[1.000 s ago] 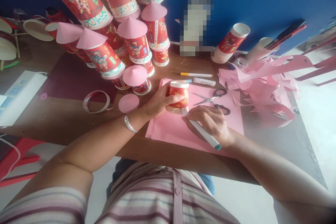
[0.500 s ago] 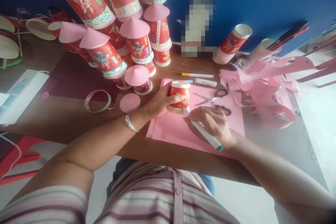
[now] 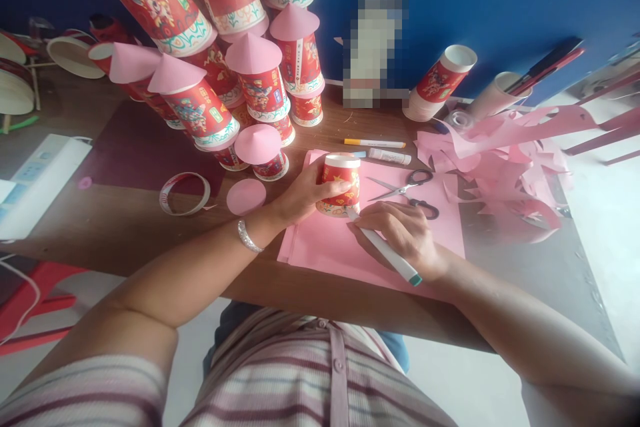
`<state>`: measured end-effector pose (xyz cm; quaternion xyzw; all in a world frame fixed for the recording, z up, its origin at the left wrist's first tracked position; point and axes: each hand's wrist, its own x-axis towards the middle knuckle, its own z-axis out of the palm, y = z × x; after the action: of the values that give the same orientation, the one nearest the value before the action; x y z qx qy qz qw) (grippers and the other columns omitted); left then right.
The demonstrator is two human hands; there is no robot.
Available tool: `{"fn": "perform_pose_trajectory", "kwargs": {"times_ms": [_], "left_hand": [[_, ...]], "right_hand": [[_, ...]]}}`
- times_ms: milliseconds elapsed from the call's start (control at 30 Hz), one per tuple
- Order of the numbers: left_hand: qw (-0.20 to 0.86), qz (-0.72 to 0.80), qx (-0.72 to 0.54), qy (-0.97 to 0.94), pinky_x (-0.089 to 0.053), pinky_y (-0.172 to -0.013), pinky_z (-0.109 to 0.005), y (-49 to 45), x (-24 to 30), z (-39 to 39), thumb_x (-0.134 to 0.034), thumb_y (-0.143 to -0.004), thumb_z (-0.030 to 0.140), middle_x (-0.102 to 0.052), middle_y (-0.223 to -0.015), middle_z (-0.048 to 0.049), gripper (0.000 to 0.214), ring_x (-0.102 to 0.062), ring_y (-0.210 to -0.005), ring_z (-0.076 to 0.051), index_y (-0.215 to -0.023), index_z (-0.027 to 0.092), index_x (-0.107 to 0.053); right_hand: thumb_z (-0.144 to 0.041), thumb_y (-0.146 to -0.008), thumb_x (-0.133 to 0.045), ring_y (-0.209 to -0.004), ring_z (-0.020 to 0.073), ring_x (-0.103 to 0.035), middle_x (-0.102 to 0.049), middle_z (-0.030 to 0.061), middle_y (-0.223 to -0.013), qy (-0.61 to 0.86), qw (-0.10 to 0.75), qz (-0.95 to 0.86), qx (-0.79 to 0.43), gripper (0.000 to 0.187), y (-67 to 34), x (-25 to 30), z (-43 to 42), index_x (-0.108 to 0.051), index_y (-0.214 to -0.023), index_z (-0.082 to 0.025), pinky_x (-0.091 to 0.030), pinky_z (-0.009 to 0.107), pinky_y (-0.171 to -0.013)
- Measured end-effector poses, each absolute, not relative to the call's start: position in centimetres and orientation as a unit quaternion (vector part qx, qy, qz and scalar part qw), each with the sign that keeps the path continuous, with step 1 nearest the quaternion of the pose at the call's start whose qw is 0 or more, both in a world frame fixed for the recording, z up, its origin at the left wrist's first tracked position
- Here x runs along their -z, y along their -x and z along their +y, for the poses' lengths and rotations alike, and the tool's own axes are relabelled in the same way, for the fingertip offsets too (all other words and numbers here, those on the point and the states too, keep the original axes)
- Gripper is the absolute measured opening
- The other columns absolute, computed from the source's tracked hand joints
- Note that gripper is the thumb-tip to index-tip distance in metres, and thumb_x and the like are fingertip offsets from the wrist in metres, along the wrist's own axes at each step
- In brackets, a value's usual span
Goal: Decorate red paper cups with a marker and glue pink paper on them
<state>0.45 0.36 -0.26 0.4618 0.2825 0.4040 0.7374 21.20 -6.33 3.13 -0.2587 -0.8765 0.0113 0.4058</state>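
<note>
A red patterned paper cup (image 3: pixel 341 181) stands upside down on a sheet of pink paper (image 3: pixel 330 250) in the middle of the wooden table. My left hand (image 3: pixel 305 193) is wrapped round the cup's left side and holds it down. My right hand (image 3: pixel 400 233) grips a white marker with a green end (image 3: pixel 387 252); its tip touches the paper at the cup's lower right rim.
Scissors (image 3: pixel 410 188) lie on the pink paper right of the cup, with two pens (image 3: pixel 375 143) behind. A heap of pink paper scraps (image 3: pixel 500 160) fills the right. Several red cups with pink cone tops (image 3: pixel 255 80) stand behind left. A pink paper disc (image 3: pixel 245 197) and tape ring (image 3: pixel 184 193) lie left.
</note>
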Motion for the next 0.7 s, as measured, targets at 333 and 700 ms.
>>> {"fn": "perform_pose_trajectory", "kwargs": {"times_ms": [333, 700], "left_hand": [[0.736, 0.282, -0.412, -0.457, -0.055, -0.083, -0.034, -0.37, 0.06, 0.40, -0.093, -0.074, 0.040, -0.069, -0.103, -0.0055, 0.056, -0.065, -0.095, -0.020, -0.119, 0.019, -0.067], [0.740, 0.272, -0.419, -0.449, -0.055, -0.082, -0.032, -0.44, -0.25, 0.34, -0.092, -0.075, 0.036, -0.068, -0.103, -0.0053, 0.053, -0.065, -0.094, -0.018, -0.121, 0.019, -0.069]], "right_hand": [[-0.006, -0.098, -0.068, -0.065, 0.0140, -0.072, -0.072, -0.0038, -0.077, 0.264, 0.422, -0.867, 0.004, 0.019, -21.18, -2.80, -6.46, -0.062, -0.104, -0.023, -0.060, 0.026, -0.058], [-0.003, -0.099, -0.069, -0.062, 0.0135, -0.066, -0.070, -0.0012, -0.076, 0.250, 0.428, -0.869, -0.009, 0.019, -21.00, -3.03, -6.64, -0.060, -0.105, -0.018, -0.056, 0.027, -0.060]]}}
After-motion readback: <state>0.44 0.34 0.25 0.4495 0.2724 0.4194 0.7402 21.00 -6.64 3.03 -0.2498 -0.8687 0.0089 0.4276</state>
